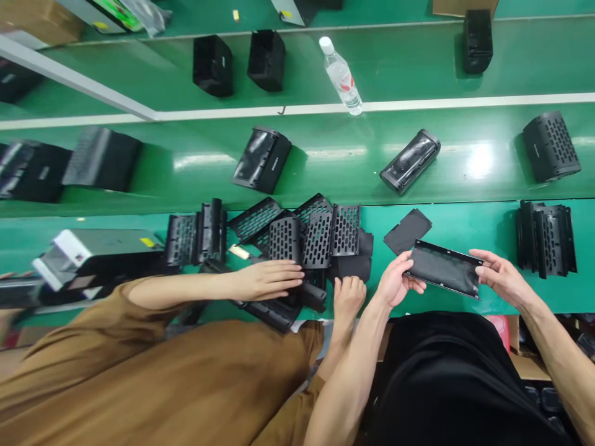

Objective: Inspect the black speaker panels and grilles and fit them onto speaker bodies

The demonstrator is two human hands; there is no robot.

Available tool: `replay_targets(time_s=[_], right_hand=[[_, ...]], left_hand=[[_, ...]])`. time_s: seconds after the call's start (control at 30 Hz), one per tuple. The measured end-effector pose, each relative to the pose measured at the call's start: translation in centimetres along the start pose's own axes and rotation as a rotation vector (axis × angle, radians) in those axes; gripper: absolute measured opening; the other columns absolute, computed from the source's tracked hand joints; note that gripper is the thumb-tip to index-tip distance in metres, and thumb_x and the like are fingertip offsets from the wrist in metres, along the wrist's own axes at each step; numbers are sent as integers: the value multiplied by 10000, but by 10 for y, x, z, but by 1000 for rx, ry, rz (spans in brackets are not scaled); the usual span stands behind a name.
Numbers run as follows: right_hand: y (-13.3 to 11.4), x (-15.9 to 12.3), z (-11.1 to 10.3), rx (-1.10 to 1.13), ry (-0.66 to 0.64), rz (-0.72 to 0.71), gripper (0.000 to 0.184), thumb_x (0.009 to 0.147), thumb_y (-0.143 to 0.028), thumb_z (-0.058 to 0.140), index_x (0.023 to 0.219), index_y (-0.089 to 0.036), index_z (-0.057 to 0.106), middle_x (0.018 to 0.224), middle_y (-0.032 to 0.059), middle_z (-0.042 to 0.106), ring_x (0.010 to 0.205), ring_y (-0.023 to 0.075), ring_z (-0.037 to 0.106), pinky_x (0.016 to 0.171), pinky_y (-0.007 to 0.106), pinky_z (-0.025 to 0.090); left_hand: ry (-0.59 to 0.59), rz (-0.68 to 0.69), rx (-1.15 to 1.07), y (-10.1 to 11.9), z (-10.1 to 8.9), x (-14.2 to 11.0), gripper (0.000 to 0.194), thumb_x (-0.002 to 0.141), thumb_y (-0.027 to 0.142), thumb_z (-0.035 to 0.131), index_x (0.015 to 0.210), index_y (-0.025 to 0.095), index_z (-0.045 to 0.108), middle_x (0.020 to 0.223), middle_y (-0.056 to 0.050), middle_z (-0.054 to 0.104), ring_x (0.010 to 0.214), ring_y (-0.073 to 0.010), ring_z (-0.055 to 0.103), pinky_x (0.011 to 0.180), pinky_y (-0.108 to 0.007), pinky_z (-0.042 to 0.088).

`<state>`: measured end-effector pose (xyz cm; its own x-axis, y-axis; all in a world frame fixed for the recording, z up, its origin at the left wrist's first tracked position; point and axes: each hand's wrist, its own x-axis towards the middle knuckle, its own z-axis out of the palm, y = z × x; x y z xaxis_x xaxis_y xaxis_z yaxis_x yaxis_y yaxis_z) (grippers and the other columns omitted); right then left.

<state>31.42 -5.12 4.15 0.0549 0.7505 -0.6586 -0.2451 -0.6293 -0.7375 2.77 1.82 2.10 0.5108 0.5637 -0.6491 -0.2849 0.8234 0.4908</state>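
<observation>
Black panel point(445, 270) was up off the worktop point(483, 229), inner face up, slightly tilted, in front of the person's torso. Left hand point(395, 280) had its fingers clamped on the left end, thumb on top; right hand point(504, 279) had its fingers clamped on the right end.

Status on that part: a dark lining appeared to lie inside the rim, perforations mostly covered. Looked in place, but couldn't tell whether it was stuck down. Panel was loose in the hands, not on any casing.

Near it: one loose dark sheet point(408, 230) lay flat just beyond the left hand. Upright panel stack point(546, 238) stood to the right; couldn't tell whether those were lined. Left of the hands, the perforated panel pile point(318, 238) showed open holes on several pieces, so those looked unlined. A co-worker's hand point(274, 280) rested on that pile, the other hand point(349, 297) at its near edge.

Beyond the worktop, on the green line point(334, 161): casings point(263, 159) spread out, the right-hand one point(552, 147) showing a perforated face. Bottle point(344, 80) lay farther back. Overall count done vs left: couldn't tell.
</observation>
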Motion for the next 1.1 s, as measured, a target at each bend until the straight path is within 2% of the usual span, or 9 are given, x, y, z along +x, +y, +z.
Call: replay_targets(time_s=[0.07,0.17,0.37,0.43,0.6,0.73,1.0,1.1], right_hand=[[6,-4,3,83,52,11,583,666,-536,997,1120,-248,772,831,-3,716,641,132,609,597,264,517],[8,-6,11,148,83,6,483,681,-540,982,985,-244,750,773,-17,688,591,120,571,549,252,490],[3,0,12,127,105,-16,448,697,-529,961,936,-213,752,719,-24,680,531,99,522,509,236,439],[2,2,10,117,108,-21,455,689,-532,963,927,-201,760,712,-24,679,524,91,510,508,231,429],[-1,3,9,89,104,-24,467,706,-550,939,956,-197,766,713,-20,683,528,98,502,511,239,422],[-2,2,7,64,98,-22,443,728,-545,919,956,-204,751,743,-13,696,548,109,511,530,251,430],[1,4,1,2,108,-31,441,725,-566,914,935,-217,743,710,-26,648,543,104,464,504,243,380],[4,5,-2,-6,116,-22,455,723,-577,921,944,-222,740,719,-28,644,550,101,471,514,237,398]], left_hand=[[5,25,-33,-4,1,-1,400,880,381,733,1173,173,556,733,-6,708,543,-209,737,489,-268,592],[28,33,-68,-12,0,-2,394,896,346,735,1212,175,573,822,-29,739,601,-221,763,566,-303,626],[66,32,-96,-29,-11,-1,339,951,305,701,1265,214,611,979,-91,777,726,-259,792,698,-390,653],[71,27,-120,-31,-11,-2,324,955,310,704,1250,214,610,975,-89,776,723,-256,792,685,-383,655],[53,27,-132,-24,2,-6,442,865,305,796,1221,188,562,923,-41,761,646,-234,788,603,-326,648],[34,46,-121,-20,11,-6,446,853,350,778,1186,171,543,827,-24,752,622,-244,786,572,-317,648],[27,56,-127,-21,13,-6,454,813,285,752,1202,154,558,800,-33,754,618,-251,785,552,-310,645],[19,63,-125,-23,12,-5,447,839,351,754,1190,156,558,796,-40,752,612,-254,781,545,-320,649]])
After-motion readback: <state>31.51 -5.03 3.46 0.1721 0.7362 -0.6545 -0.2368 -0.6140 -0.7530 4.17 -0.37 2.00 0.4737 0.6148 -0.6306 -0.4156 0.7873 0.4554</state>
